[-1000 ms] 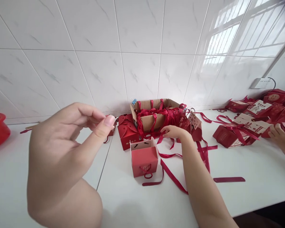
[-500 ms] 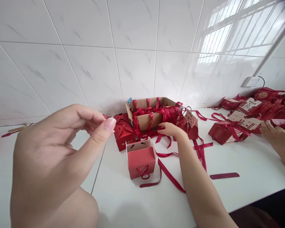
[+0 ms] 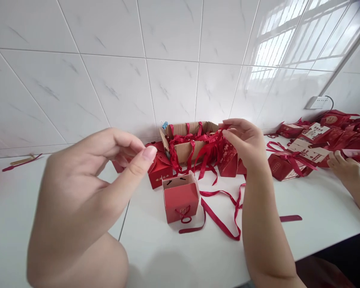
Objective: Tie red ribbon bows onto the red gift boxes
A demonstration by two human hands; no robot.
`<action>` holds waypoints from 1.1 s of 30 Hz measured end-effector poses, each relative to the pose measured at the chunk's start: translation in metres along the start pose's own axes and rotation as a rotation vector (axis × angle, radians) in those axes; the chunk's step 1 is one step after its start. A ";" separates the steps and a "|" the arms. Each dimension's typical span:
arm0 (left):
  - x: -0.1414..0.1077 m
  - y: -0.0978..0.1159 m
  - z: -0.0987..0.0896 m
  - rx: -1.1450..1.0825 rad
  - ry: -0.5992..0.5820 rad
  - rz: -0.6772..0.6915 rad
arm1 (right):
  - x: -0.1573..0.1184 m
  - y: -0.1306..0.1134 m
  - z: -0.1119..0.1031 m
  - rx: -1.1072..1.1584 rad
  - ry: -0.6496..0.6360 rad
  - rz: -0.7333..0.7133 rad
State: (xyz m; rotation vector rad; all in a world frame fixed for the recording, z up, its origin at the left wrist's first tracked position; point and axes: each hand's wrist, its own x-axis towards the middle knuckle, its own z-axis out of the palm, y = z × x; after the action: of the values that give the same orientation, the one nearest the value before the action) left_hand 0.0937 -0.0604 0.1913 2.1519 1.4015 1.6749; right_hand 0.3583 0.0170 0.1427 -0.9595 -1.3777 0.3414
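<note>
Both hands are raised over the white table [image 3: 156, 256]; clock directions here are taken from the open red gift box [image 3: 181, 200], with twelve toward the tiled wall [image 3: 117, 92]. Near the camera at nine o'clock, the left hand [image 3: 90, 188] curls with its thumb tip overlapping the index fingertip; whether these meet or hold something thin, I cannot tell. At about one o'clock, the right hand [image 3: 246, 140] grips a red satin ribbon [image 3: 209, 151] between thumb and fingers, beside the right end of a cardboard carton [image 3: 183, 155]. From those fingertips the ribbon's long axis slants down toward seven o'clock, across the front of the carton.

The open gift box stands upright near the middle of the view, its mouth facing up. Its long axis runs roughly nine to three, and the front face, bearing a twisted cord handle [image 3: 179, 213] and a ring, points to six. At twelve o'clock behind it, the carton lies lengthwise nine to three, ribbons draped over its walls and a blue binder clip [image 3: 165, 125] at its left corner. A closed red box [image 3: 160, 172] sits at eleven. Another length of ribbon [image 3: 220, 224] loops over the table toward four. Farther off, near two o'clock, a co-worker's hand [image 3: 346, 166] rests among bow-tied boxes [image 3: 291, 165].
</note>
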 end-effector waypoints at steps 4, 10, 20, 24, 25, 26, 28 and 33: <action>0.004 -0.002 0.021 -0.003 -0.160 -0.002 | -0.012 -0.024 0.004 0.128 -0.134 -0.050; 0.003 0.001 0.058 -0.160 -0.444 -0.034 | -0.031 -0.055 0.022 0.292 -0.353 -0.037; -0.004 0.007 0.045 -0.232 -0.708 -0.028 | -0.018 -0.040 0.020 0.423 -0.140 0.082; -0.002 0.002 0.056 -0.189 -0.546 -0.053 | -0.019 -0.046 0.020 0.488 -0.189 0.064; -0.001 0.001 0.060 -0.183 -0.513 -0.050 | -0.021 -0.050 0.021 0.501 -0.219 0.057; -0.001 0.000 0.063 -0.187 -0.503 -0.045 | -0.023 -0.055 0.022 0.508 -0.254 0.056; 0.001 -0.001 0.069 -0.208 -0.550 -0.032 | -0.026 -0.063 0.024 0.497 -0.325 0.067; 0.002 0.000 0.070 -0.194 -0.499 -0.003 | -0.026 -0.065 0.022 0.349 -0.393 0.051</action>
State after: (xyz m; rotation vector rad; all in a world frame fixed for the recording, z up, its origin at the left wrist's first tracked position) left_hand 0.1498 -0.0273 0.1644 2.2345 1.0525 1.1002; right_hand 0.3114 -0.0321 0.1712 -0.6573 -1.5807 0.8145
